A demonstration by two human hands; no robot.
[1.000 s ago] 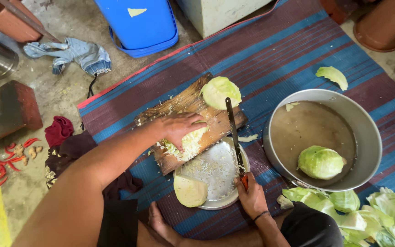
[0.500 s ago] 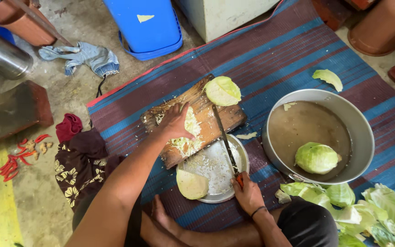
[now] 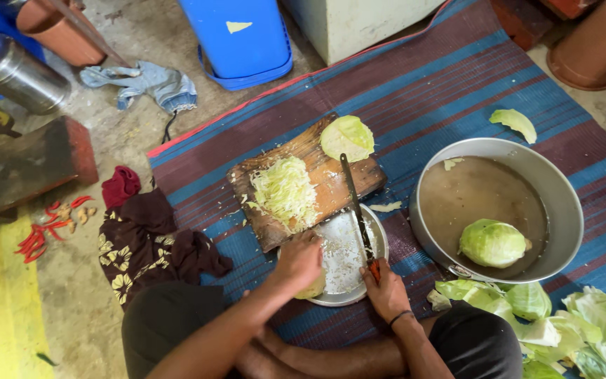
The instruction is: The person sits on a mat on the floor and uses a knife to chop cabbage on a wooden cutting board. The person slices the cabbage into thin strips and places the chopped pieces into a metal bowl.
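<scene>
A home cooking spot set up on the floor, likely a yard or back room. A striped woven mat (image 3: pixel 457 91) lies over bare, stained concrete (image 3: pixel 142 42), and on it sit a worn wooden board (image 3: pixel 317 189) heaped with shredded cabbage (image 3: pixel 285 193), a steel plate (image 3: pixel 345 260) and a wide metal basin (image 3: pixel 562 217). Loose leaves (image 3: pixel 569 323) pile at the mat's edge. Around it stand a blue plastic bin (image 3: pixel 240 35), clay-coloured pots (image 3: pixel 587 52), a steel flask (image 3: pixel 15 74), rags (image 3: pixel 149 84) and red chillies (image 3: pixel 36 238).

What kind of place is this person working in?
Probably a home cooking area on the floor: a woven mat on bare concrete, a wooden chopping board with shredded cabbage, and a metal basin.
</scene>
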